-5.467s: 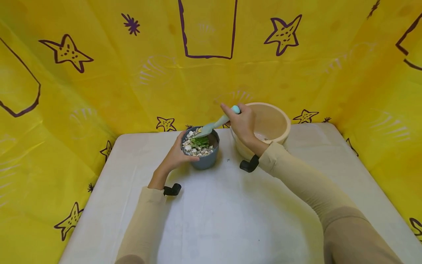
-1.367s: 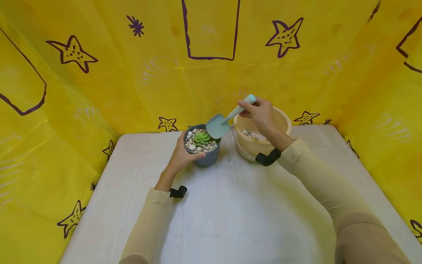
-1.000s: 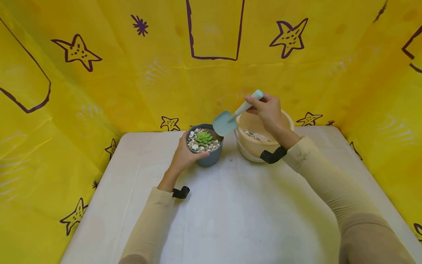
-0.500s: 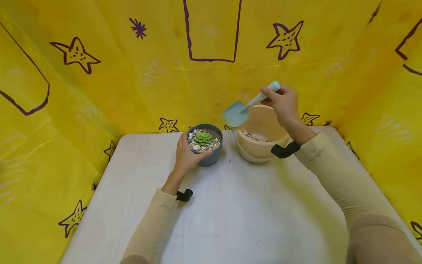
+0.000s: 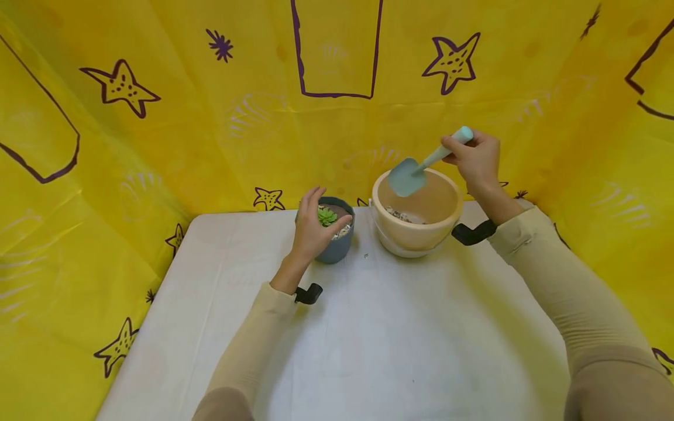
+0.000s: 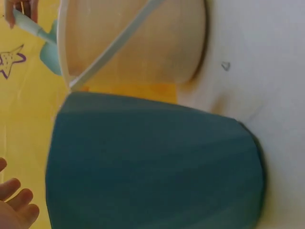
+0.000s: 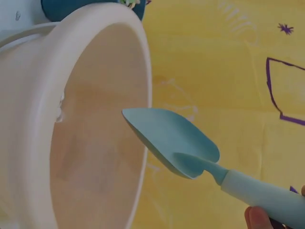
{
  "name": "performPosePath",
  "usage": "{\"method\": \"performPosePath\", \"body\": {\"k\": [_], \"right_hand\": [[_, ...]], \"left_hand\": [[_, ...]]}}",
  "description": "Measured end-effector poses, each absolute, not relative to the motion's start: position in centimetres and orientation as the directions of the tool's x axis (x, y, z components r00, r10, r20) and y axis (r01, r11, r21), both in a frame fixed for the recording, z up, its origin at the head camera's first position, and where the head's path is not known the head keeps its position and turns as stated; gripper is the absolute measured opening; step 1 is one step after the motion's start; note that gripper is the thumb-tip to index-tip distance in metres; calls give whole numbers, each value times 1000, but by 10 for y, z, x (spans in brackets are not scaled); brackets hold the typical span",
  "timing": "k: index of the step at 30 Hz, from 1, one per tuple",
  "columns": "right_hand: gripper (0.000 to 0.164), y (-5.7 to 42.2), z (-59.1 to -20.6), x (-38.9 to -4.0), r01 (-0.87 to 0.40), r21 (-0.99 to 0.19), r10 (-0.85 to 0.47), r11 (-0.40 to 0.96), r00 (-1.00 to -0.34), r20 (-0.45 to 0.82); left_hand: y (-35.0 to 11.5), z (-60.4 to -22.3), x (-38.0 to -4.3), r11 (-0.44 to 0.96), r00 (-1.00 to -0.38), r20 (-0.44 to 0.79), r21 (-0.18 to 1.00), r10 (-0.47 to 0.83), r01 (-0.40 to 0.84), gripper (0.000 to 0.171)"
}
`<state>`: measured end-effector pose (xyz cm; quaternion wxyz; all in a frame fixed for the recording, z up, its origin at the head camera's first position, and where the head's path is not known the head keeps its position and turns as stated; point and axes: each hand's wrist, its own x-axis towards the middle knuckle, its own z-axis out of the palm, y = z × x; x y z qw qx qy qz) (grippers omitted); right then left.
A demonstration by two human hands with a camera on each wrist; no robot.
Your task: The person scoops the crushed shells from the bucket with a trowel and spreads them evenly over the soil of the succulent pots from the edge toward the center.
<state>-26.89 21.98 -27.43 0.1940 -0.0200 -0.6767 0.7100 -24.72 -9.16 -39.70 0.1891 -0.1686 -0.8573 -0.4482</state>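
My right hand holds a light-blue garden trowel by its handle. The blade hangs over the near-left part of a beige bucket, and in the right wrist view no load shows on the trowel blade. My left hand is at the blue-grey pot, its fingers spread and raised above the rim. Inside the pot a green succulent stands among pale pebbles, partly hidden by that hand. The left wrist view has the pot's side large, with fingertips apart from it.
Some pebbles lie at the bottom of the bucket, whose white carrying handle hangs down in front. A tiny fragment lies on the white-covered table. Yellow patterned cloth rises behind and at both sides.
The trowel has moved from over the pot rightward and up to over the bucket. My left hand has let go of the pot's side and lifted over its rim.
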Motion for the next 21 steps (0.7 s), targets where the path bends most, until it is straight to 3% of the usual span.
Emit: {"method": "performPosePath", "body": {"k": [21], "right_hand": [[12, 235, -285, -276, -186, -972, 327, 146, -918, 225]], "left_hand": [[-37, -385, -257, 523, -920, 302, 758, 248, 390, 95]]}}
